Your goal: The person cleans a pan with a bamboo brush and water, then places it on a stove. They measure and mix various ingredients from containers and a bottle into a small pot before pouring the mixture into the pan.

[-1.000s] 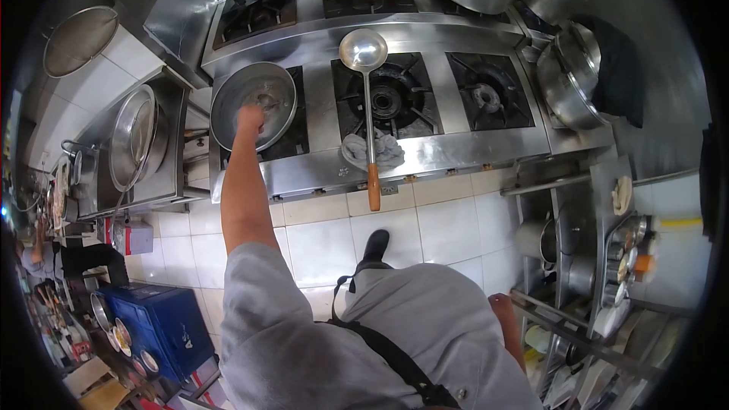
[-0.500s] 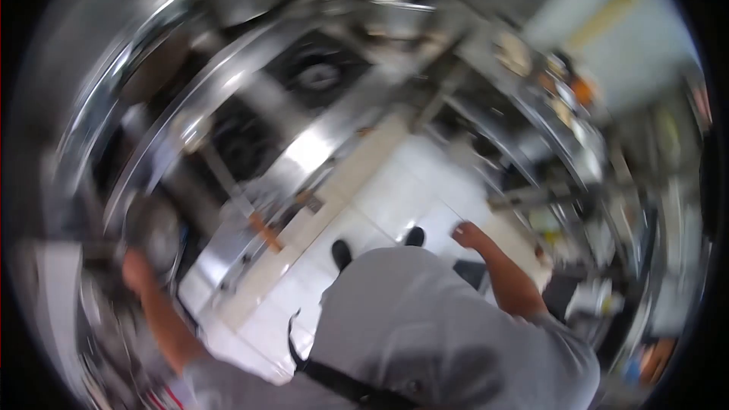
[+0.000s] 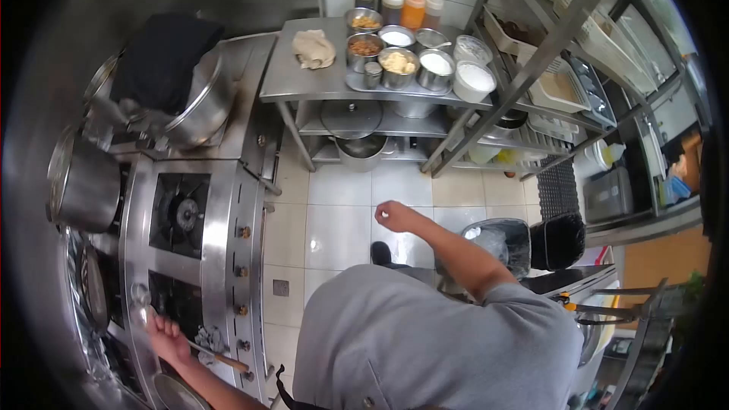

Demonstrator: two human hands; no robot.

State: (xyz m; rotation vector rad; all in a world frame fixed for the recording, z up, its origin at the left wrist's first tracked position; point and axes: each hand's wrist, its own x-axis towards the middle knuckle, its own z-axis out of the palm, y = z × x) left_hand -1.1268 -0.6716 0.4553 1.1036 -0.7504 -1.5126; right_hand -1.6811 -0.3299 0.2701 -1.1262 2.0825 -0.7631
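Ladle [image 3: 230,363] lies across stove [image 3: 219,220]. Left hand [image 3: 168,338] came off pan [image 3: 176,395] at stove's near end, now over the handle, half-curled; can't tell if that grip holds it. Pan work looks paused. Right hand [image 3: 393,216], off stove's front: loosely half-open, seemingly empty.

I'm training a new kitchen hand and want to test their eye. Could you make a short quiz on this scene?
1. Which hand is nearer the ladle, left or right?
2. True or false: the black cloth is draped over a pot.
3. Multiple choice: the crumpled cloth on the table is
a) beige
b) red
c) blue

Key:
1. The left hand.
2. True.
3. a
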